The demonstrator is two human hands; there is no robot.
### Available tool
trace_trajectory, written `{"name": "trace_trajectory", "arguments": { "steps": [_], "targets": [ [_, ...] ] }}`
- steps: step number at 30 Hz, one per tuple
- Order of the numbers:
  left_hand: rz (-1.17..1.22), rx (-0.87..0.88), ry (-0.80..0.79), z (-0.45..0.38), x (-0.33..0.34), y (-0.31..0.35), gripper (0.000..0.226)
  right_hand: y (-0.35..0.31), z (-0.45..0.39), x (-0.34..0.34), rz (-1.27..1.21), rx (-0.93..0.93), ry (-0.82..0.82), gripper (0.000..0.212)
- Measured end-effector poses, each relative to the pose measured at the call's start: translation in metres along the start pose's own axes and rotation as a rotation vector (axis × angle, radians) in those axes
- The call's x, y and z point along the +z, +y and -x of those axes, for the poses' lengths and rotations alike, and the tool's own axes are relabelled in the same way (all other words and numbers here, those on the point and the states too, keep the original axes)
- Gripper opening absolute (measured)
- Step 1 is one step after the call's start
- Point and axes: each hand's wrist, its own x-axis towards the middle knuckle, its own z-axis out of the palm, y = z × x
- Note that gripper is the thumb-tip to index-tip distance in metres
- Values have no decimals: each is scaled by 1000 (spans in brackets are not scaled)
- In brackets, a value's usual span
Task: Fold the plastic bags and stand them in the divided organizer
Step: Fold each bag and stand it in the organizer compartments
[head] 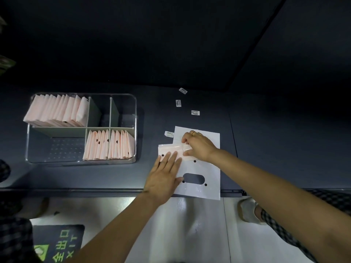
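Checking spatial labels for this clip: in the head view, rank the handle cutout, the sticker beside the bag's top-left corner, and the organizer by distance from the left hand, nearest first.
From the left hand:
1. Handle cutout, just to its right in the white bag.
2. Sticker, above it by the bag's corner.
3. Organizer, off to the left.

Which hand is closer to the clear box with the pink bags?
Left. The left hand lies flat just right of the organizer; the right hand is farther right, pinching the bag.
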Motion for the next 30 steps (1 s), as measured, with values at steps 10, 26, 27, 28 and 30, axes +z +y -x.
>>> {"name": "trace_trajectory", "arguments": {
  "steps": [10, 26, 27, 28, 30],
  "targets": [
    [1265, -639, 426, 13, -23, 30, 12, -5, 6, -12, -379, 118, -59, 17],
    [2095, -683, 308, 9, -62, 17, 19, -62, 44, 8, -880, 195, -19, 56],
    [2082, -675, 298, 10, -63, 16, 19, -67, 47, 9, -941, 166, -49, 51],
    [2068, -675, 294, 9, -64, 16, 19, -71, 49, 9, -1002, 150, -68, 47],
    [2041, -692, 300, 9, -66, 13, 18, -74, 52, 5, -1091, 177, -55, 40]
  ]
}}
